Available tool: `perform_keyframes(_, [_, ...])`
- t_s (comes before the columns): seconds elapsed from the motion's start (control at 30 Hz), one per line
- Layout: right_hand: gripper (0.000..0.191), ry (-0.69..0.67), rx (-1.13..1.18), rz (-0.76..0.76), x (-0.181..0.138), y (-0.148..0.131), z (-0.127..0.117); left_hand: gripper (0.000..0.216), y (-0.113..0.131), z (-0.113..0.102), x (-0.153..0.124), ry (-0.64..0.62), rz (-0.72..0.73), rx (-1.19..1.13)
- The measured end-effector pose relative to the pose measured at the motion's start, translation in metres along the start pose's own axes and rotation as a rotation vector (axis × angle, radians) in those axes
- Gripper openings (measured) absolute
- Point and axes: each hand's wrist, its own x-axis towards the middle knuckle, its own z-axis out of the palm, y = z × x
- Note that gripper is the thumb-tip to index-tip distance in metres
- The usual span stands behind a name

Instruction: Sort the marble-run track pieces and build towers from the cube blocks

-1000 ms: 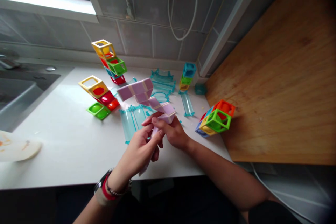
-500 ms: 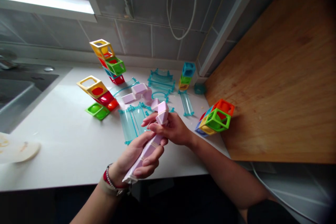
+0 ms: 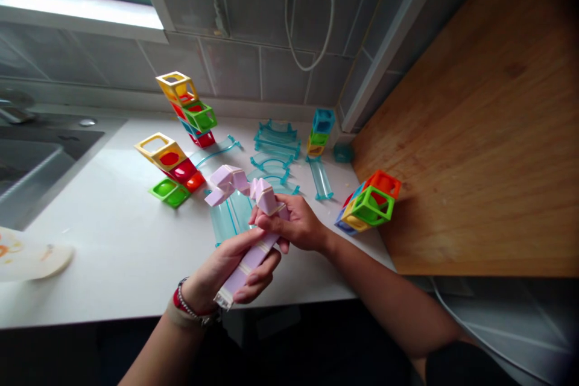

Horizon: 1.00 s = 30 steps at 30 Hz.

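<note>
A lilac and white snake cube puzzle [image 3: 249,266] is held in both hands above the counter. My left hand [image 3: 242,268] wraps round its straight lower part, whose white end points down toward me. My right hand [image 3: 289,223] grips it higher up, thumb on top, close to the left fingertips. Beyond my right hand the segments twist and bend off to the left over clear teal track pieces [image 3: 224,217]. My fingers cover some of the middle segments.
Stacked coloured cube frames stand at left [image 3: 169,169], back left [image 3: 187,108], back right [image 3: 320,132] and right [image 3: 368,205]. More teal tracks [image 3: 277,139] lie behind the hands. A sink [image 3: 31,163] is far left, a wooden panel [image 3: 470,132] right, a pale container [image 3: 31,256] front left.
The far bent part of the snake cube has swung down and nearer, and the held part has rolled to show a broader lilac face. Both hands keep their grip.
</note>
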Motion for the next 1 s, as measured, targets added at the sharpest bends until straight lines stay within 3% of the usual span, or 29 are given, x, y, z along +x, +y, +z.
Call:
perform_keyframes(0.27, [0.048, 0.174, -0.147, -0.092, -0.001, 0.005, 0.001, 0.031, 0.011, -0.006, -0.003, -0.131, -0.183, -0.206])
perform_keyframes(0.43, [0.044, 0.176, -0.275, -0.226, 0.0, 0.008, -0.006, 0.032, 0.005, -0.007, -0.003, -0.046, -0.109, -0.085])
perform_keyframes(0.67, [0.053, 0.178, -0.355, -0.156, 0.004, 0.008, -0.013, 0.024, 0.003, 0.007, 0.001, 0.191, 0.061, 0.232])
perform_keyframes(0.77, [0.055, 0.125, -0.384, -0.119, 0.005, 0.008, -0.014, 0.024, 0.005, 0.008, 0.0, 0.234, 0.118, 0.303])
perform_keyframes(0.9, [0.048, 0.111, -0.389, -0.121, 0.005, 0.01, -0.016, 0.031, 0.011, -0.007, -0.005, 0.105, -0.037, 0.115])
perform_keyframes(1.0, [0.042, -0.016, -0.366, -0.115, 0.005, 0.007, -0.017, 0.035, 0.017, -0.02, -0.011, -0.028, -0.157, -0.018])
